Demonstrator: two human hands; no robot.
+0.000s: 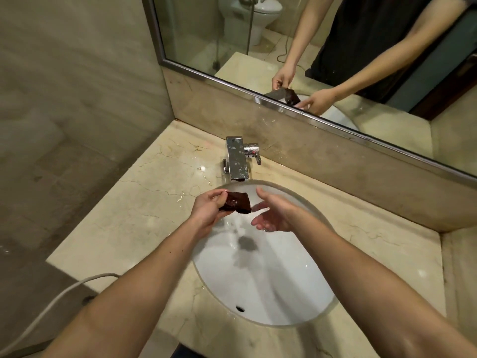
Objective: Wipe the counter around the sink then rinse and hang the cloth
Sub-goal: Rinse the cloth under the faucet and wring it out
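Note:
A small dark brown cloth [238, 202], wet and folded, hangs over the white oval sink [278, 288] just below the chrome faucet [237, 159]. My left hand [207, 209] pinches its left edge between thumb and fingers. To the cloth's right, my right hand [271, 214] is open, palm turned toward it, fingertips close to its right edge but apart from it. Beige marble counter [144, 202] surrounds the sink. Water appears to run down toward the drain [247, 242].
A mirror [322, 47] above the backsplash reflects my arms and a toilet. A wall rises at the left. A pale hose [51, 303] trails below the counter's left edge. The faucet lever [254, 152] sticks out to the right.

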